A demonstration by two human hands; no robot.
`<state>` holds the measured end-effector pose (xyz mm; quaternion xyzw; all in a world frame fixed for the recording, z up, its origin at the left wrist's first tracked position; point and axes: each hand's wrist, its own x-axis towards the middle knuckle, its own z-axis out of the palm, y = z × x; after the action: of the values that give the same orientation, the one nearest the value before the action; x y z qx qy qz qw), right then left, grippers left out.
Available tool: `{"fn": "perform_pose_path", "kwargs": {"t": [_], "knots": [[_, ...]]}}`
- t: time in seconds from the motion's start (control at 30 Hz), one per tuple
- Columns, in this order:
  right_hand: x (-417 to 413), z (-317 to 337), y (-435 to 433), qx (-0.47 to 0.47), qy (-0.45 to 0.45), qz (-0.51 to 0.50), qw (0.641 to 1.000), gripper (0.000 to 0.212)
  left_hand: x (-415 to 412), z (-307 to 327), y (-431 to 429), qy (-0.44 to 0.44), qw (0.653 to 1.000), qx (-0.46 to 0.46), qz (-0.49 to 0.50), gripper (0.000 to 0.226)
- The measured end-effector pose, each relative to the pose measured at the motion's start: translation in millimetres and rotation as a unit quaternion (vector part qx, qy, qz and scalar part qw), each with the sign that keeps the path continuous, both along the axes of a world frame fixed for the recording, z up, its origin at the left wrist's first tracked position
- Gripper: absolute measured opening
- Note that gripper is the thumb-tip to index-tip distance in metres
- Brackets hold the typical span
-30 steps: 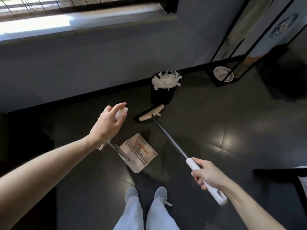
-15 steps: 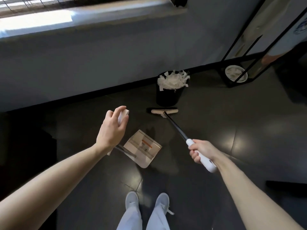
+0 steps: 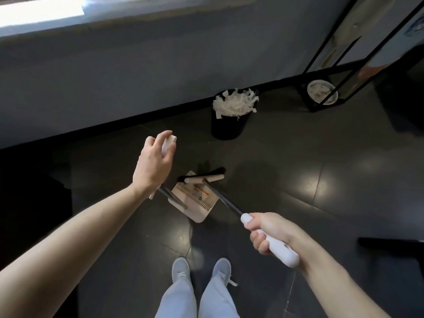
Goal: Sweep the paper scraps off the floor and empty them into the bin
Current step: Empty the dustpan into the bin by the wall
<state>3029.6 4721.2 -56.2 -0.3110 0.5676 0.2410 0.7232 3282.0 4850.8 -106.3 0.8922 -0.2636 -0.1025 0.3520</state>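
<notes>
My right grip (image 3: 273, 235) is curled tight round the white handle of the broom (image 3: 223, 196). My left grip (image 3: 154, 164) wraps the upper end of the dustpan (image 3: 195, 200) handle. The dustpan rests on the floor (image 3: 298, 157), with the broom head at its far lip. The bin (image 3: 229, 127) stands at the floor's far edge, heaped with paper scraps (image 3: 234, 103).

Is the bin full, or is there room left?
Full: paper scraps are heaped above the rim of the black bin, some hanging over.
</notes>
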Motion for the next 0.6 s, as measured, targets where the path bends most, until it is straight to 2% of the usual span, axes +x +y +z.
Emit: {"fn": "perform_pose_path", "kwargs": {"t": [0.27,0.5,0.6], "knots": [[13,44,-16,0.033,-0.038,-0.053,0.997,0.019,-7,1,19,-0.005,1.0,0.017,0.0,0.037],[58,13,-31,-0.02,-0.049,-0.049,0.997,0.01,1,-3,28,0.012,1.0,-0.01,0.018,0.037],[65,-6,-8,0.025,-0.022,-0.071,0.997,0.022,-1,-2,14,0.036,0.999,-0.024,0.004,0.036]]}}
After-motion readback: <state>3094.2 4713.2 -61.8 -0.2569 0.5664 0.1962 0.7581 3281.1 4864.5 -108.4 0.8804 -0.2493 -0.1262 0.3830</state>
